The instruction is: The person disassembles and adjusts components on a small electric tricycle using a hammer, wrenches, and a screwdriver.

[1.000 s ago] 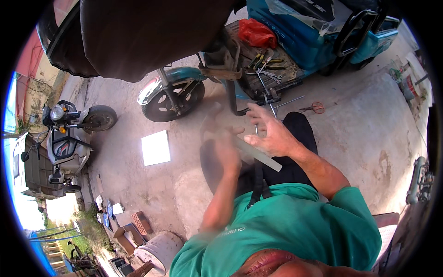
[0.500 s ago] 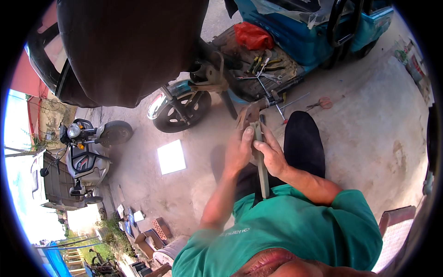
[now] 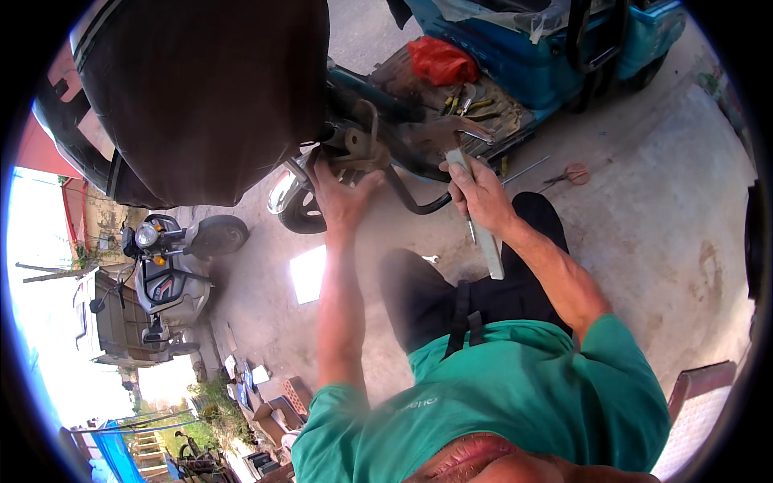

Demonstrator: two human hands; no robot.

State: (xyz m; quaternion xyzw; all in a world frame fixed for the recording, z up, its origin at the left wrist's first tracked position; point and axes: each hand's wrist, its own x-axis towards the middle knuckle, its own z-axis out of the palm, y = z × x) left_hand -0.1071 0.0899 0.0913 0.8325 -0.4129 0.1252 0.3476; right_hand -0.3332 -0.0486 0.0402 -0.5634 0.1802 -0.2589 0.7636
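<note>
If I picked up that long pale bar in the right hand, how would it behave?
The pale bar is probably stiff: it looks straight though the right hand holds it toward one end. Its flat faces suggest it would slide rather than roll. Weight is hard to judge.

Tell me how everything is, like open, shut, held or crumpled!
Left hand: up by the teal vehicle's front, grip unclear
Right hand: closed around a bar
Pale flat bar: held, tilted
Red bag: crumpled
Scissors: on the ground, open or shut unclear
Grey three-wheeler: parked
</note>
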